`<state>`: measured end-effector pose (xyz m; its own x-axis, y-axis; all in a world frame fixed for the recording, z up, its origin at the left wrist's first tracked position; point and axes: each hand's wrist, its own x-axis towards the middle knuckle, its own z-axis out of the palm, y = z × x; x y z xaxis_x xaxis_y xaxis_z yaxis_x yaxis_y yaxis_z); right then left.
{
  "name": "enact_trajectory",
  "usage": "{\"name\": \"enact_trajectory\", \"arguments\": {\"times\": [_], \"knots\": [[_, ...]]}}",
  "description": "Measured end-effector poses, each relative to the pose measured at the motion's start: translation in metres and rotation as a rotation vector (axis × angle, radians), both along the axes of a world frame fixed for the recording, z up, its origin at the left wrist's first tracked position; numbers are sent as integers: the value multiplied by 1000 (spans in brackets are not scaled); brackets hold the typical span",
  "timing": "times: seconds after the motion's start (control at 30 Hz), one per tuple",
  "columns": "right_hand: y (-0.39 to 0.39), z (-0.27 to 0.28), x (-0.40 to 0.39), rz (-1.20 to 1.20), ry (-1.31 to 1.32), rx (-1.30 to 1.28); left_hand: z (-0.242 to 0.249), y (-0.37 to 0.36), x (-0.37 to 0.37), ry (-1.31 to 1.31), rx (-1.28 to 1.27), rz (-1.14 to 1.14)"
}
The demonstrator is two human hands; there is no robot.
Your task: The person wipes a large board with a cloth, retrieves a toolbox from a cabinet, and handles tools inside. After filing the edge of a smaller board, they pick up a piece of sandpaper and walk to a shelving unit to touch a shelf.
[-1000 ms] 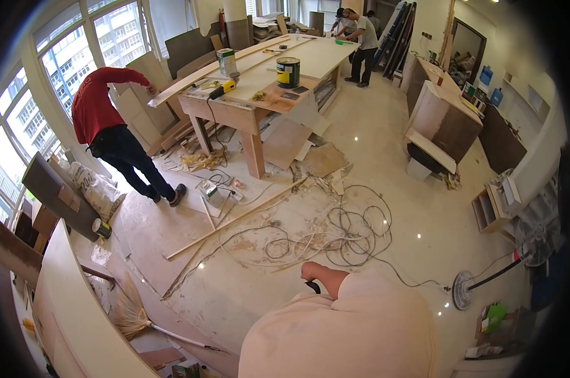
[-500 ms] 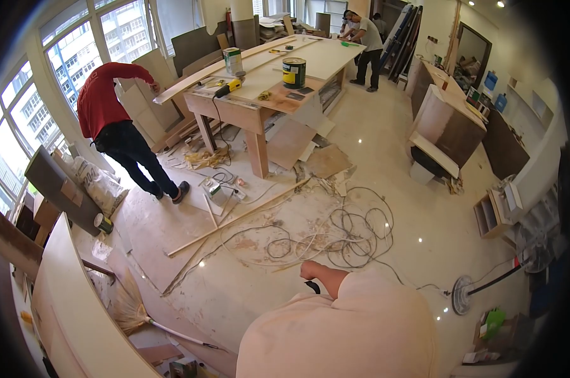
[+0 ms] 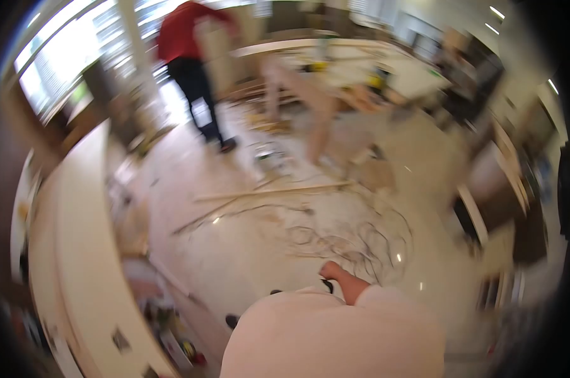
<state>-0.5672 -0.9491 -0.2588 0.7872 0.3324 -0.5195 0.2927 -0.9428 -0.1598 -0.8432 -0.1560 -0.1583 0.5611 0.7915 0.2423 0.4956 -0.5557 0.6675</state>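
My right hand [image 3: 330, 269] is held low in front of my pale shirt [image 3: 335, 334]. Its fingers look curled closed, but blur hides the details. Just below the hand a small dark curved thing [image 3: 326, 286] shows; whether the fingers grip it I cannot make out. On the floor ahead of the hand lie loops of cable [image 3: 342, 236]. My left hand is out of view. Dark shoe tips [image 3: 232, 321] show beside the shirt.
A person in a red top [image 3: 190, 34] stands by the windows, near a long workbench [image 3: 411, 69] bearing cans. A wooden strip [image 3: 272, 191] crosses the floor. At left stands a large pale panel [image 3: 86, 252]. A brown cabinet [image 3: 496, 189] is at right.
My view has swung left and is blurred, so the room has shifted rightward. The pale panel at left shows more fully. My right hand keeps its low, curled pose.
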Motion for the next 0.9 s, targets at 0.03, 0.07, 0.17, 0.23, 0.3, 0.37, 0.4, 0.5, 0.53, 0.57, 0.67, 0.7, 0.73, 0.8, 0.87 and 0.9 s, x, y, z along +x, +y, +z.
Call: {"name": "enact_trajectory", "arguments": {"times": [0.03,0.07,0.17,0.23,0.3,0.37,0.4,0.5,0.53,0.57,0.67,0.7,0.73,0.8,0.87,0.9], "knots": [[-2,-7,3,176,-8,-42,-13,15,-22,0,-67,61],[2,1,4,-71,38,10,-27,13,-30,87,-56,261],[10,17,12,-481,308,178,-4,-27,-16,401,63,540],[7,-23,33,-491,292,287,23,-46,-4,485,35,570],[55,61,35,-607,321,292,47,-58,4,515,22,578],[95,92,48,-566,318,316,25,-52,-2,478,60,588],[117,111,52,-516,299,287,37,-58,0,441,41,593],[170,142,51,-433,311,273,47,-64,-6,216,46,614],[190,151,52,-389,315,251,50,-63,-11,173,-4,664],[206,158,53,-345,315,233,57,-61,-16,123,-51,714],[243,136,63,-269,353,262,88,-61,-27,236,-140,767],[260,135,66,-236,366,260,98,-61,-30,315,-162,768],[275,123,72,-260,389,292,101,-59,-31,369,-169,739],[301,93,85,-313,439,362,116,-61,-28,442,-234,683],[342,96,86,-209,423,344,116,-57,-26,496,-267,656],[365,98,85,-161,415,342,111,-54,-25,517,-269,654]]}}
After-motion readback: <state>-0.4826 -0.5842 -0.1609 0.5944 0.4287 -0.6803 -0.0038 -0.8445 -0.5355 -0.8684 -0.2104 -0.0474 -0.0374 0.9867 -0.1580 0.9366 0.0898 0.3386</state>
